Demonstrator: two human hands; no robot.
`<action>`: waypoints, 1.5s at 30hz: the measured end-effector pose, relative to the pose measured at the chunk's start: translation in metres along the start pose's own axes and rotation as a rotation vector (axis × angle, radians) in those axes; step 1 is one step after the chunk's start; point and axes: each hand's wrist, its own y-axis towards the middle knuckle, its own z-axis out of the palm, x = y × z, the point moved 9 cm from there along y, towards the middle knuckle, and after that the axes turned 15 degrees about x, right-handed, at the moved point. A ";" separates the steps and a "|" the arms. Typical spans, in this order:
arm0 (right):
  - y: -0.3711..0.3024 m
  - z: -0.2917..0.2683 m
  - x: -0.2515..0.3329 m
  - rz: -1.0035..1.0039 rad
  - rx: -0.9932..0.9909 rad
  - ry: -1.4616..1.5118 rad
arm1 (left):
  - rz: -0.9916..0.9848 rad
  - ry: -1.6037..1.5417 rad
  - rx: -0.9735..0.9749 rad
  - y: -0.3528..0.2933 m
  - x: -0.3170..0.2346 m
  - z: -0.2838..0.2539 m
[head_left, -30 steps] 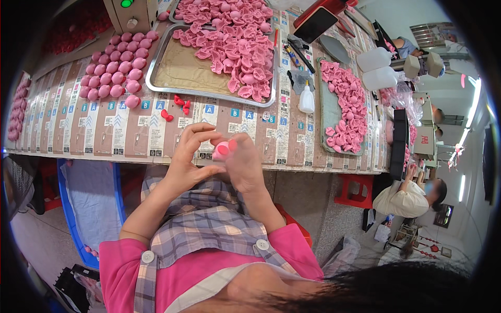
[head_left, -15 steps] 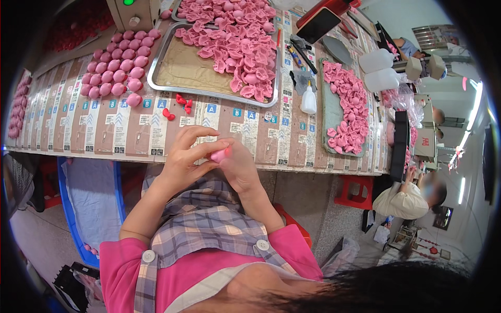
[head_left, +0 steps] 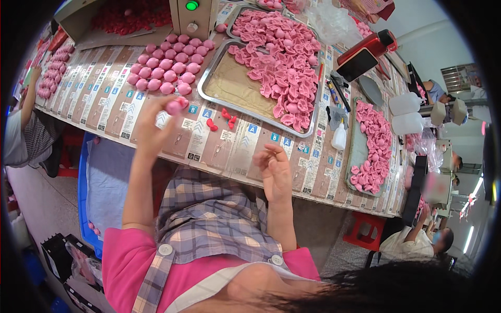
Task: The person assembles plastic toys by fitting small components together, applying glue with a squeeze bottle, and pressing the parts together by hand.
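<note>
Between the fingertips of my left hand (head_left: 148, 125) is a small round pink piece (head_left: 174, 108) with a red bit on it. That hand is raised just in front of the near end of several rows of pink lemon-shaped pieces (head_left: 168, 65) on the table. My right hand (head_left: 275, 169) hovers at the table's front edge, its fingers loosely bent and apart, with nothing in it. Small red pieces (head_left: 229, 119) lie on the table between the two hands. Beyond them, a metal tray (head_left: 229, 83) carries a heap of pink petal-like shells (head_left: 287, 68).
A second tray (head_left: 350, 172) with pink shells stands at the right, past a white squeeze bottle (head_left: 340, 136) and pens (head_left: 338, 95). A phone (head_left: 357, 64) leans by a red bottle (head_left: 365, 47). A box with a green light (head_left: 192, 6) stands at the back left. Other people sit at both sides.
My hands have parted. The left one has carried the pink piece left and forward toward the rows; the right one has let go and moved right. The view has shifted.
</note>
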 end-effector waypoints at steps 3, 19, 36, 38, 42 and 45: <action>0.004 -0.009 0.006 0.003 -0.076 -0.136 | -0.033 0.257 0.002 0.003 0.026 -0.026; 0.086 0.074 -0.028 -0.018 0.153 -1.525 | -0.134 0.095 -0.130 0.005 0.064 -0.045; 0.044 0.042 -0.006 -0.014 0.010 -1.701 | -0.009 0.420 0.322 0.146 0.003 0.159; 0.042 0.040 -0.006 -0.028 0.010 -1.662 | 0.007 0.452 0.291 0.147 0.001 0.161; 0.044 0.033 -0.008 -0.019 0.014 -1.614 | 0.202 0.332 0.182 0.133 -0.012 0.139; 0.037 0.030 0.014 -0.071 -0.024 -1.369 | 0.109 0.000 0.299 0.109 -0.026 0.111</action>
